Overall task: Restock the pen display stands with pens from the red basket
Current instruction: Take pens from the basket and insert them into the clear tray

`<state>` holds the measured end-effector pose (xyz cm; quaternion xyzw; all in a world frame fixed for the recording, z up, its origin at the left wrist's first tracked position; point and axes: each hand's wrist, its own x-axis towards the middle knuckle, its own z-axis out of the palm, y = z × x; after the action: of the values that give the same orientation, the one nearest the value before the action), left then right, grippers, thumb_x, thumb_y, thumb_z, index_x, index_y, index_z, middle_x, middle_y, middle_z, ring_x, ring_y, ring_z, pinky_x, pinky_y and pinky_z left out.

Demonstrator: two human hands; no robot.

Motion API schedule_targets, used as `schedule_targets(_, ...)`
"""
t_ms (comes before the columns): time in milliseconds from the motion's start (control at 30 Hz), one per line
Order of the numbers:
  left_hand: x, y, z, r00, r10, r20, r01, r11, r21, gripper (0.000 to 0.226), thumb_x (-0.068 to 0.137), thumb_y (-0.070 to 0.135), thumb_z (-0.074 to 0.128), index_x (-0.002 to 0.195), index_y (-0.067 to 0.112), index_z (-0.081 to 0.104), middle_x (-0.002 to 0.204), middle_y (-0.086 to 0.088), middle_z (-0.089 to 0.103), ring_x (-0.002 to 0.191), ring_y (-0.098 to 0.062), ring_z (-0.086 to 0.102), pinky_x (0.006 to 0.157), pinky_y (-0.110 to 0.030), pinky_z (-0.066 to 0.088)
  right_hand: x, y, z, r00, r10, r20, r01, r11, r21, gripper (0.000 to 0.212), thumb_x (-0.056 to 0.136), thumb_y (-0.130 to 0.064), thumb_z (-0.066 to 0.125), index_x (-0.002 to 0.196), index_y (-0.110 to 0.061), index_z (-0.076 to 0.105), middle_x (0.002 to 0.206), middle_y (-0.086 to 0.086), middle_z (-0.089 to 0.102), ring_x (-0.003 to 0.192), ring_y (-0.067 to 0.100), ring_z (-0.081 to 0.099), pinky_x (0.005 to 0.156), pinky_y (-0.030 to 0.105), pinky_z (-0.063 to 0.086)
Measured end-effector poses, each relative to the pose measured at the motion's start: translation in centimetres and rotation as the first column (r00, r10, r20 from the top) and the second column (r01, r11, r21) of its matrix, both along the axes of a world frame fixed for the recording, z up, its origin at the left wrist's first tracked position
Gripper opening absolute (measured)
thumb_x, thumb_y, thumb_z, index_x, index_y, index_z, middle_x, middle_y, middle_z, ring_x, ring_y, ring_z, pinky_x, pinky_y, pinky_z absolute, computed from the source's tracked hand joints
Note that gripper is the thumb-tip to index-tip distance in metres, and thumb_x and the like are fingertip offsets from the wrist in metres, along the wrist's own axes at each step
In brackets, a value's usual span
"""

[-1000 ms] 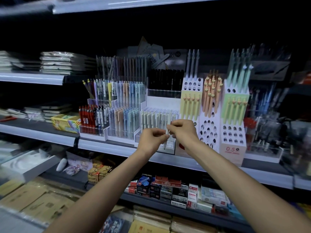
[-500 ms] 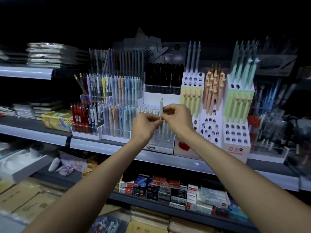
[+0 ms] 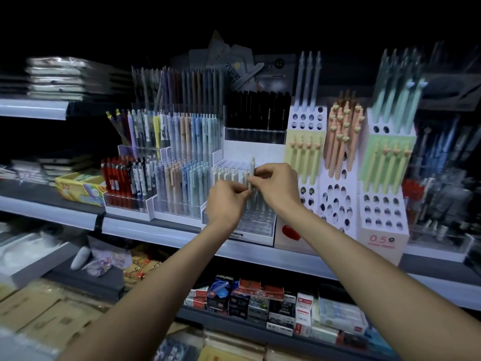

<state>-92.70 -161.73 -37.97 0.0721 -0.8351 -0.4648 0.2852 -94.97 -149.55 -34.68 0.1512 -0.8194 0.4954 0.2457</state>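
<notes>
The pen (image 3: 252,165) is cream white; red pens (image 3: 114,178) left; black pens (image 3: 257,110) behind; peach pens (image 3: 341,136) right; yellow box (image 3: 78,183).

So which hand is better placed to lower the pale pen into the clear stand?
Probably the right hand: it pinches the pale pen high on the barrel, above the clear stand. The left hand holds it lower, nearer the slots.

Dim shop interior, black overhead; tiered grey shelves (image 3: 156,234) with pale front edges, boxed stationery (image 3: 260,298) below.
</notes>
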Motion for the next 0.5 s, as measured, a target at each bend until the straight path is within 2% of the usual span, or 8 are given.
schedule_targets(100,0.2,0.3,-0.3,0.999,0.023,0.042,-0.023,1.0,-0.012,0.016,0.09,0.03,0.078,0.08,0.018,0.081,0.076,-0.005,0.076,0.075,-0.025,0.071,0.073,-0.043,0.06,-0.3,-0.1,-0.6,0.999,-0.024,0.024,0.024,1.0,0.0,0.003,0.083,-0.02,0.083,0.085,-0.018,0.083,0.074,-0.009,0.075,0.073,0.006,0.071,0.07,0.028,0.059)
schedule_targets(200,0.4,0.7,-0.8,0.992,0.08,0.094,-0.077,0.996,-0.037,0.019,0.091,0.035,0.075,0.082,0.018,0.08,0.078,-0.009,0.075,0.082,-0.031,0.07,0.072,-0.037,0.057,0.0,-0.2,-1.0,0.998,-0.045,0.04,0.044,0.999,0.013,0.005,0.083,-0.018,0.084,0.086,-0.015,0.082,0.073,-0.009,0.072,0.074,0.005,0.069,0.068,0.022,0.053)
schedule_targets(300,0.4,1.1,-1.4,0.986,0.111,0.125,-0.108,0.994,-0.035,0.017,0.09,0.035,0.075,0.08,0.023,0.081,0.074,-0.004,0.073,0.081,-0.031,0.069,0.068,-0.033,0.051,-0.1,-0.4,-1.5,0.995,-0.061,0.074,0.059,0.998,0.033,0.011,0.084,-0.012,0.083,0.077,-0.006,0.078,0.069,0.001,0.073,0.062,0.012,0.071,0.062,0.026,0.059)
schedule_targets(367,0.5,1.3,-1.8,0.981,0.127,0.144,-0.122,0.992,-0.042,0.021,0.09,0.035,0.074,0.074,0.021,0.078,0.069,-0.003,0.069,0.08,-0.032,0.068,0.063,-0.031,0.044,-0.4,-0.7,-1.8,0.992,-0.076,0.104,0.071,0.996,0.05,0.016,0.083,-0.006,0.081,0.07,0.0,0.074,0.066,0.012,0.072,0.053,0.019,0.071,0.056,0.035,0.063)
schedule_targets(433,0.5,1.4,-2.1,0.978,0.141,0.153,-0.134,0.989,-0.055,0.028,0.091,0.036,0.074,0.069,0.018,0.072,0.063,-0.001,0.06,0.079,-0.033,0.067,0.06,-0.031,0.04,-0.8,-1.0,-2.1,0.988,-0.118,0.095,0.111,0.99,0.082,0.02,0.08,-0.006,0.081,0.063,-0.003,0.072,0.061,0.012,0.07,0.057,0.025,0.071,0.057,0.043,0.062)
schedule_targets(500,0.4,1.5,-2.2,0.976,0.147,0.161,-0.138,0.988,-0.067,0.029,0.092,0.038,0.074,0.069,0.02,0.071,0.061,0.0,0.057,0.077,-0.033,0.065,0.06,-0.031,0.039,-0.8,-1.1,-2.2,0.985,-0.143,0.093,0.133,0.986,0.104,0.024,0.08,-0.008,0.081,0.059,-0.004,0.07,0.059,0.01,0.068,0.062,0.025,0.071,0.062,0.041,0.061)
